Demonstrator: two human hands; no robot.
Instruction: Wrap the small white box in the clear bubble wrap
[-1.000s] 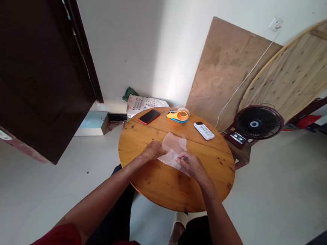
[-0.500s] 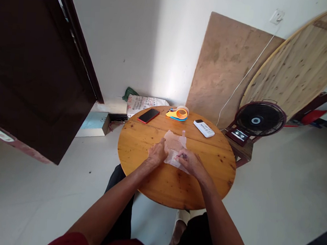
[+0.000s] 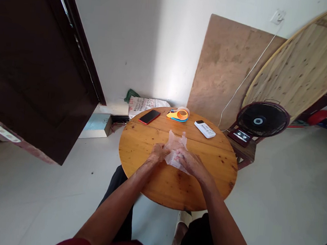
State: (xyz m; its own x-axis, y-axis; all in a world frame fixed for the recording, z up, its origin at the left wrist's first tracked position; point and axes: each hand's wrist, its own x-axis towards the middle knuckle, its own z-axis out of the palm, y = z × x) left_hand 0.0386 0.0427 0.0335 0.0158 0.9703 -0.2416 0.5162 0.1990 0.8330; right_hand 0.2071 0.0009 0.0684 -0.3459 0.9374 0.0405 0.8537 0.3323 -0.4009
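Observation:
A thin, translucent whitish plastic bag (image 3: 176, 140) lies spread on the round wooden table (image 3: 137, 162), its two handle loops pointing away from me. At the bag's left side, my left hand (image 3: 159, 152) has its thumb and fingers closed on the edge. My right hand (image 3: 190, 161) is over the right and lower part with curled fingers pinching the film. Faint reddish marks show on the bag near my right fingertips. Whether anything lies inside the bag, I cannot tell.
Along the table's far side are a red-edged phone (image 3: 149, 116), an orange and blue tape dispenser (image 3: 179, 114) and a white handheld device (image 3: 205, 129). A fan (image 3: 258, 120) stands on a stool at the right. A dark door (image 3: 37, 71) is on the left.
My left hand has drawn its fingers in, the forefinger no longer reaching up the bag. My right fingers have shifted slightly on the film. The bag's upper part looks more crumpled.

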